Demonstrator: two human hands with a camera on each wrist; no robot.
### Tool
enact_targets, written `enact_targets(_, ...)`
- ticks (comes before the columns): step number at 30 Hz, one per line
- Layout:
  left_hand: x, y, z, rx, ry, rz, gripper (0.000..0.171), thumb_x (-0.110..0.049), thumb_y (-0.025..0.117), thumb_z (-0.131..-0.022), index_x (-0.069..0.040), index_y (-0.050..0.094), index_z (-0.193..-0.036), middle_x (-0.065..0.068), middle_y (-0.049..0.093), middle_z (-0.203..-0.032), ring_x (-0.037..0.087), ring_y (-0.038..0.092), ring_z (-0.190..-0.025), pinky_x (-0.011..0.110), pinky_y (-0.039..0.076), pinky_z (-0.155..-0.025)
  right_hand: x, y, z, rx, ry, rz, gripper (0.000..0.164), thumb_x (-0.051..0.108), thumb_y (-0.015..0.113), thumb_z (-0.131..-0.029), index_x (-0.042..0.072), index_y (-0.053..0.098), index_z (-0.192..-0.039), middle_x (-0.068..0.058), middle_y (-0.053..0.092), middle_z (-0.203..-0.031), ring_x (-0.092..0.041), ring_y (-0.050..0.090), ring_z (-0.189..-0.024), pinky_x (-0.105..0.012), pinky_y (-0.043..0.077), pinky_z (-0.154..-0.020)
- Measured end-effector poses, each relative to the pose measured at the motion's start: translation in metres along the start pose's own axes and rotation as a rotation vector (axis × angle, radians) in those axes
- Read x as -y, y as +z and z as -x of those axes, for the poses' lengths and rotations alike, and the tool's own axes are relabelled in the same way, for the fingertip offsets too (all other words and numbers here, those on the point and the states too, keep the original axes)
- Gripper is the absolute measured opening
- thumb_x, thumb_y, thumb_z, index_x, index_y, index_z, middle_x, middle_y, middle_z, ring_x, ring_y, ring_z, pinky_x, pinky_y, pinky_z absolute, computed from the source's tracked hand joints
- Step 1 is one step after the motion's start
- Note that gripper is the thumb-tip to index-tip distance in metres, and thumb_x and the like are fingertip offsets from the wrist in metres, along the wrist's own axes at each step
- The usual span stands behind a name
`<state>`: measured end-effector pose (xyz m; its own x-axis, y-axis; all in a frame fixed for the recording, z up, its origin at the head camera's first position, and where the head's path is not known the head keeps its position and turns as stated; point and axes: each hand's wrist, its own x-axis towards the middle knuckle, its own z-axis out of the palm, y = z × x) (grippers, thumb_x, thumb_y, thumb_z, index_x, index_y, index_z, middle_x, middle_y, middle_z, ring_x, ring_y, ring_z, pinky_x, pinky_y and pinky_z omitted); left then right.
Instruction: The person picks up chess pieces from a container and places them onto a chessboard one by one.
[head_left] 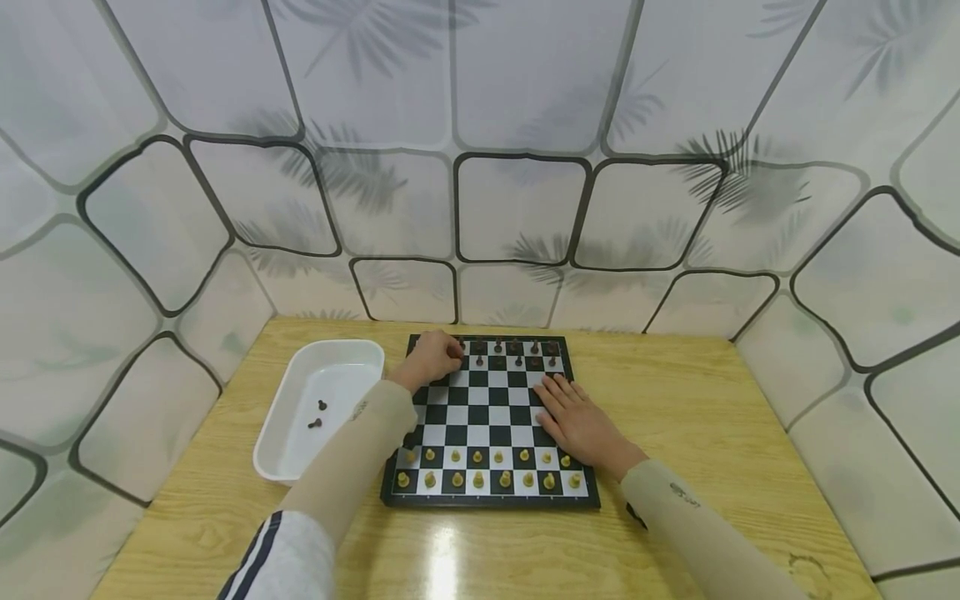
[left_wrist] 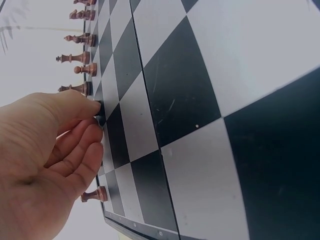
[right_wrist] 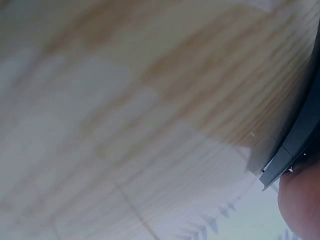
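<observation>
The chessboard lies on the table with yellow pieces in two rows along its near side. Dark brown pieces stand at the far side. Over the board's far left part, my left hand has thumb and fingertips together around a small dark chess piece, mostly hidden by the fingers. A lone brown piece stands beside that hand in the left wrist view. My right hand rests with its fingers extended on the board's right edge.
To the left of the board is a white plastic tray, with two small brown pieces lying in it. The wooden table meets patterned curtain-like walls at the back and sides.
</observation>
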<state>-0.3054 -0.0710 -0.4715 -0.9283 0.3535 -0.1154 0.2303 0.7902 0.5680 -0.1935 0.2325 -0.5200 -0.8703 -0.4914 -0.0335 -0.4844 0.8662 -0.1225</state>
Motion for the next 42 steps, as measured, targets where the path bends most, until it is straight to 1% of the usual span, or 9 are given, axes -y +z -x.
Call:
enact_targets(9, 0.000, -0.006, 0.002, -0.012, 0.025, -0.018, 0.027, -0.011, 0.072, -0.098, -0.001, 0.077, -0.122, 0.015, 0.077, -0.116, 0.025, 0.071, -0.102, 0.040, 0.061, -0.091, 0.002, -0.001, 0.001, -0.020, -0.005, -0.007, 0.063, 0.044, 0.038, -0.114, 0.005, 0.034, -0.164, -0.017, 0.029, -0.172, -0.038, 0.024, -0.162, -0.055, 0.023, -0.131)
enact_targets(12, 0.001, -0.013, 0.004, -0.035, 0.053, -0.029, 0.028, -0.011, 0.071, -0.097, -0.001, 0.076, -0.123, 0.016, 0.077, -0.116, 0.027, 0.072, -0.104, 0.041, 0.061, -0.091, 0.003, -0.002, 0.001, -0.027, -0.007, -0.014, 0.063, 0.043, 0.039, -0.114, 0.004, 0.035, -0.163, -0.018, 0.030, -0.172, -0.039, 0.025, -0.161, -0.056, 0.024, -0.130)
enact_targets(17, 0.005, -0.033, 0.011, -0.079, 0.094, -0.002, 0.030, -0.010, 0.070, -0.097, 0.002, 0.074, -0.124, 0.018, 0.077, -0.118, 0.031, 0.072, -0.110, 0.043, 0.060, -0.096, 0.002, 0.000, 0.000, -0.054, -0.021, -0.016, 0.062, 0.041, 0.041, -0.114, 0.002, 0.039, -0.161, -0.021, 0.034, -0.170, -0.042, 0.029, -0.159, -0.057, 0.027, -0.129)
enact_targets(22, 0.014, -0.055, 0.025, -0.123, 0.116, -0.001, 0.032, -0.012, 0.069, -0.099, 0.003, 0.073, -0.127, 0.019, 0.076, -0.117, 0.033, 0.072, -0.109, 0.046, 0.060, -0.093, 0.002, 0.001, 0.000, -0.063, -0.027, -0.010, 0.062, 0.041, 0.040, -0.114, 0.001, 0.039, -0.161, -0.021, 0.035, -0.169, -0.042, 0.030, -0.159, -0.057, 0.028, -0.128)
enact_targets(26, 0.026, -0.070, 0.038, -0.166, 0.165, -0.022, 0.029, -0.009, 0.069, -0.096, 0.005, 0.074, -0.121, 0.021, 0.077, -0.113, 0.035, 0.073, -0.103, 0.048, 0.061, -0.090, 0.002, 0.000, 0.000, -0.046, -0.022, -0.002, 0.062, 0.041, 0.041, -0.114, 0.003, 0.038, -0.162, -0.020, 0.033, -0.170, -0.041, 0.028, -0.160, -0.056, 0.026, -0.129)
enact_targets(28, 0.032, -0.077, 0.045, -0.181, 0.171, -0.037, 0.027, -0.009, 0.070, -0.096, 0.005, 0.076, -0.117, 0.021, 0.078, -0.111, 0.035, 0.074, -0.100, 0.049, 0.061, -0.088, 0.003, 0.000, 0.000, -0.039, -0.018, 0.000, 0.062, 0.042, 0.041, -0.114, 0.003, 0.037, -0.162, -0.020, 0.032, -0.171, -0.041, 0.027, -0.160, -0.056, 0.026, -0.130)
enact_targets(34, 0.052, -0.094, 0.067, -0.162, 0.129, -0.065, 0.026, -0.011, 0.070, -0.097, 0.004, 0.076, -0.117, 0.021, 0.077, -0.110, 0.035, 0.073, -0.099, 0.051, 0.060, -0.086, 0.003, 0.000, 0.000, -0.022, -0.002, -0.008, 0.063, 0.042, 0.039, -0.114, 0.003, 0.035, -0.163, -0.019, 0.030, -0.172, -0.040, 0.024, -0.161, -0.056, 0.024, -0.131)
enact_targets(40, 0.070, -0.103, 0.090, -0.169, 0.132, -0.069, 0.025, -0.009, 0.069, -0.096, 0.006, 0.075, -0.115, 0.021, 0.077, -0.106, 0.035, 0.072, -0.097, 0.052, 0.059, -0.086, 0.003, -0.001, 0.000, -0.024, -0.003, -0.014, 0.063, 0.041, 0.040, -0.114, 0.002, 0.036, -0.163, -0.020, 0.030, -0.171, -0.041, 0.025, -0.161, -0.056, 0.024, -0.130)
enact_targets(42, 0.075, -0.105, 0.098, -0.168, 0.117, -0.063, 0.025, -0.009, 0.069, -0.096, 0.006, 0.075, -0.115, 0.021, 0.077, -0.106, 0.035, 0.072, -0.097, 0.052, 0.059, -0.086, 0.004, -0.002, 0.001, -0.017, 0.000, -0.011, 0.063, 0.042, 0.040, -0.114, 0.003, 0.035, -0.163, -0.019, 0.030, -0.172, -0.041, 0.024, -0.161, -0.056, 0.024, -0.130)
